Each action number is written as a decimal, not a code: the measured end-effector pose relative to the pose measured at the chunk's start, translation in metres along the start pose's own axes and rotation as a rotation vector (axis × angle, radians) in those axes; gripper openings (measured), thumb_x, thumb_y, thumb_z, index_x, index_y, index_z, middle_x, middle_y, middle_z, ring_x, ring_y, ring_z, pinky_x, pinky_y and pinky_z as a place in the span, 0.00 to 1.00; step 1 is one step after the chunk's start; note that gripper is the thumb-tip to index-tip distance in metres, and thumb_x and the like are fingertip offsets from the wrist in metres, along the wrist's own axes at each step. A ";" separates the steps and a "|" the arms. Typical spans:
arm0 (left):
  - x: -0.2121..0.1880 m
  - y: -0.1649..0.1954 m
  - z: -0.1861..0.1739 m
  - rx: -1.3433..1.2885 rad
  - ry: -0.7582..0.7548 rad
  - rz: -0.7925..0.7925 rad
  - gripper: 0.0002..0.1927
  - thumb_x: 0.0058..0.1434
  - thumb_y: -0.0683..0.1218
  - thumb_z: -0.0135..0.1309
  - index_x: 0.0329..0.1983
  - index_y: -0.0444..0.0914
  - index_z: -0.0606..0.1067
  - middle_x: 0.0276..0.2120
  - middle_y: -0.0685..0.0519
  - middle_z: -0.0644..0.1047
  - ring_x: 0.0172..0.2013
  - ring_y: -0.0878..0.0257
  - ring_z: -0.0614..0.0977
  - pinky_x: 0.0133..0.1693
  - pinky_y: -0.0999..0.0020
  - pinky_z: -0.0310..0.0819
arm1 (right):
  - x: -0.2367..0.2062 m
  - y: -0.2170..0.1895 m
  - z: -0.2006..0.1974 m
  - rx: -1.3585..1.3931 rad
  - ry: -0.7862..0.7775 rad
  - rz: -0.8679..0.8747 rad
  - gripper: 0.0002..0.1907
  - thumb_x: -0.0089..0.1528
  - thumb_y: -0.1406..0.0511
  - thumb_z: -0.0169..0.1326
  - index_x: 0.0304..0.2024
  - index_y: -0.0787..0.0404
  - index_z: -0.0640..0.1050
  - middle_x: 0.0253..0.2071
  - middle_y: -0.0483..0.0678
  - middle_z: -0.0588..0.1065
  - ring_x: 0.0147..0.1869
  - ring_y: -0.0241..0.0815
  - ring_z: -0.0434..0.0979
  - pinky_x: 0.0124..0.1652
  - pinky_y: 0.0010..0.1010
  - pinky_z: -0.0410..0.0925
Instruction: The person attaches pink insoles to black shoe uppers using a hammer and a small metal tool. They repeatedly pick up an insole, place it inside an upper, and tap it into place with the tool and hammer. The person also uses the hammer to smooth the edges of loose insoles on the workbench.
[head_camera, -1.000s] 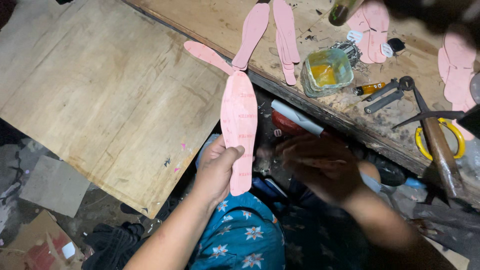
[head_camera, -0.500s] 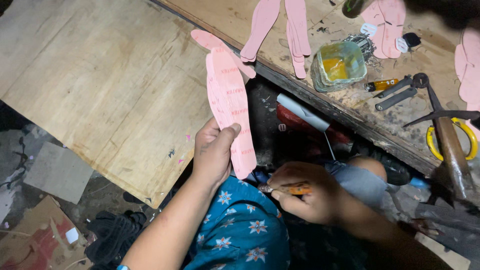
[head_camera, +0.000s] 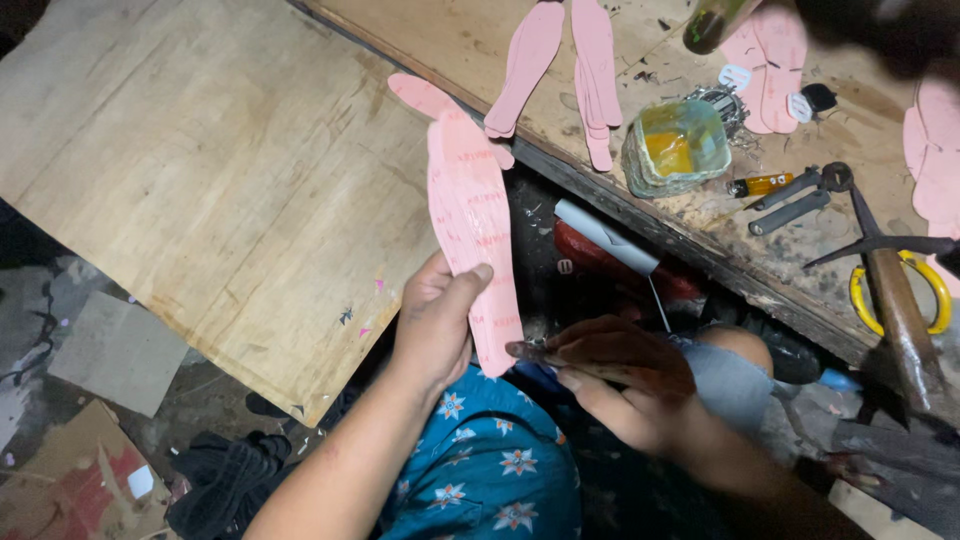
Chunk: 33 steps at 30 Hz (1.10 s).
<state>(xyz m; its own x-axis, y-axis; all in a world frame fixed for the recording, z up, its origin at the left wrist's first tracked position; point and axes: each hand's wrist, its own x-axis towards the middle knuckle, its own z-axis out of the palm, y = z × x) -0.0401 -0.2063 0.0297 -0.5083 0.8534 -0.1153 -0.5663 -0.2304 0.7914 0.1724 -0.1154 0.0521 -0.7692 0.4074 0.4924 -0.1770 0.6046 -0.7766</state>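
Observation:
My left hand (head_camera: 433, 318) grips a pink sole-shaped paper pattern (head_camera: 472, 220) by its left edge, thumb on top, holding it over the gap between a plywood board (head_camera: 200, 180) and a workbench (head_camera: 650, 215). My right hand (head_camera: 620, 378) is closed around a small dark tool (head_camera: 530, 352) whose tip sits at the pattern's lower end. Another pink pattern (head_camera: 425, 98) lies under the held one, on the board's edge.
More pink patterns (head_camera: 560, 60) lie on the bench, with a jar of yellow glue (head_camera: 675, 148), pliers (head_camera: 800, 195), scissors (head_camera: 880, 240), a hammer (head_camera: 905, 330) and a yellow ring (head_camera: 935, 295). Dark shoes (head_camera: 220, 480) and cardboard (head_camera: 70, 490) lie on the floor.
My right hand came up from the dark gap holding the tool and brought it to the pattern's lower end. The left hand tilted the pattern slightly.

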 end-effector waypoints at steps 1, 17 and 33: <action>-0.003 -0.004 0.002 0.025 -0.019 -0.024 0.15 0.66 0.36 0.49 0.54 0.30 0.76 0.45 0.48 0.81 0.42 0.63 0.81 0.46 0.66 0.77 | 0.006 0.002 -0.001 -0.069 0.018 -0.073 0.14 0.60 0.72 0.63 0.47 0.61 0.77 0.47 0.50 0.80 0.51 0.48 0.84 0.49 0.34 0.76; -0.015 -0.024 -0.012 -0.001 -0.058 -0.162 0.17 0.64 0.35 0.51 0.56 0.31 0.74 0.44 0.45 0.81 0.43 0.58 0.82 0.47 0.60 0.78 | 0.014 0.059 -0.006 0.007 0.173 0.169 0.03 0.69 0.72 0.49 0.45 0.61 0.73 0.48 0.51 0.78 0.56 0.42 0.79 0.57 0.32 0.70; 0.000 -0.023 0.004 -0.219 0.122 -0.072 0.24 0.63 0.34 0.44 0.63 0.37 0.65 0.55 0.40 0.76 0.53 0.48 0.80 0.56 0.50 0.77 | -0.003 0.048 0.043 0.161 -0.009 0.560 0.22 0.54 0.64 0.67 0.48 0.62 0.76 0.34 0.39 0.76 0.37 0.32 0.74 0.37 0.27 0.69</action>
<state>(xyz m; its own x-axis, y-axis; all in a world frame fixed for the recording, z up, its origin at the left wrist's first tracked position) -0.0239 -0.1993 0.0142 -0.5285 0.8118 -0.2483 -0.7242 -0.2785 0.6308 0.1396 -0.1172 -0.0037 -0.7776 0.6286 -0.0139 0.1680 0.1864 -0.9680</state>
